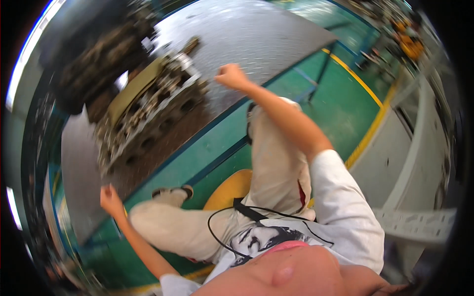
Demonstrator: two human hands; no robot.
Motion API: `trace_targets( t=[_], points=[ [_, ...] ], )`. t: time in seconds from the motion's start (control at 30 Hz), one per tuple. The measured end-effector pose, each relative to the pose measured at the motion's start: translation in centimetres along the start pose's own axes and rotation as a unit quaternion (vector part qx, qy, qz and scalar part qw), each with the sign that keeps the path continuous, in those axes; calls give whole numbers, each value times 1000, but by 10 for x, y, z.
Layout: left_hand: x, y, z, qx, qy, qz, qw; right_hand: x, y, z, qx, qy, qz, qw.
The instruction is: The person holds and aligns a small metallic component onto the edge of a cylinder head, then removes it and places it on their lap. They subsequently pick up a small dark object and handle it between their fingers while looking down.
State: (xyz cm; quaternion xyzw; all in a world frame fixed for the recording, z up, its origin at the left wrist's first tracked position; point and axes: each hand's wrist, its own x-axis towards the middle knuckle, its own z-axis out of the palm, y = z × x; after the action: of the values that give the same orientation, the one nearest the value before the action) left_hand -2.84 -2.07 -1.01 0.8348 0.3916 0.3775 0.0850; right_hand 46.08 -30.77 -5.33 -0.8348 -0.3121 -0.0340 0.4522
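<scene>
On a metal table (pixel 266 42) sits a metal engine part (pixel 163 118) with several round holes along its side and an olive-green strip (pixel 136 89) on top. Behind it stands a larger, dark, greasy engine assembly (pixel 94 59). My left hand (pixel 111 198) is raised at the table's near left edge, below the part's left end, fingers curled closed; I cannot make out what is in them. My right hand (pixel 229 75) is over the plate just right of the part's right end, fingers curled, their contents hidden. Both hands are slightly blurred.
I am seated on a yellow seat (pixel 224 190), my knees near the table's blue frame. Green floor (pixel 345 108) with yellow lines runs to the right, beside grey metal structures (pixel 419 172). Yellow equipment (pixel 410 42) and other clutter are at the back right.
</scene>
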Motion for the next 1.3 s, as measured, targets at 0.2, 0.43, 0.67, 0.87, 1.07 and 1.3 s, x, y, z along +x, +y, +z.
trace_targets(
  t=[0.2,0.43,0.67,0.87,1.07,1.3],
  points=[
    [-21,15,4,7,-38,29,999,5,-30,-11,368,-76,193,906],
    [-27,8,-3,-74,-21,-44,996,7,-61,1,393,25,116,912],
    [-29,25,-1,-63,-7,-26,998,-18,-85,0,209,185,31,960],
    [-29,26,-1,-66,-24,-26,997,-33,-97,-10,201,167,25,965],
    [-20,11,5,-28,-22,14,999,-45,-92,-17,195,194,-23,961],
    [-7,-8,7,-30,-98,-2,995,-55,-91,-11,177,151,-85,969]
  ],
)
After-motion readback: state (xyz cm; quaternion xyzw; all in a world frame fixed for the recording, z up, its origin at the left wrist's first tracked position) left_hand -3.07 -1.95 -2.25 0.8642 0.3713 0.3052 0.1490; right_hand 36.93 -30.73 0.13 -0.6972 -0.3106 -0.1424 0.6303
